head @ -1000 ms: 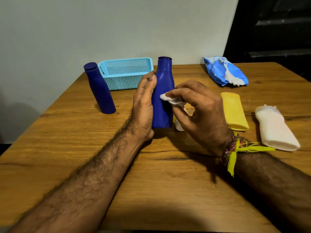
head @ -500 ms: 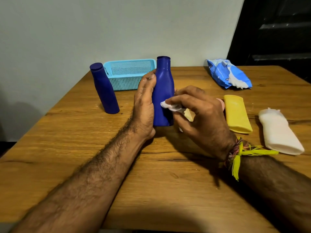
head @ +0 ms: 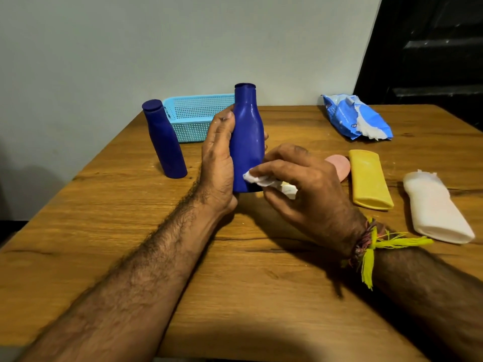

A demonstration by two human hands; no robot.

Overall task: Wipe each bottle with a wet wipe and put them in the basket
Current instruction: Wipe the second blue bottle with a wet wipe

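Step in hand: wiping; left hand (head: 218, 163) wraps the upright blue bottle (head: 247, 142) at frame centre, standing on the surface (head: 235, 283), while right hand (head: 300, 184) pinches a wet wipe (head: 257, 178) against its lower side. Next, by judgement: finish the rub, then lift the bottle into the basket (head: 193, 118), upper left of centre. No readable writing on the bottles; print on the wipes pack (head: 352, 118), upper right, too small to read.
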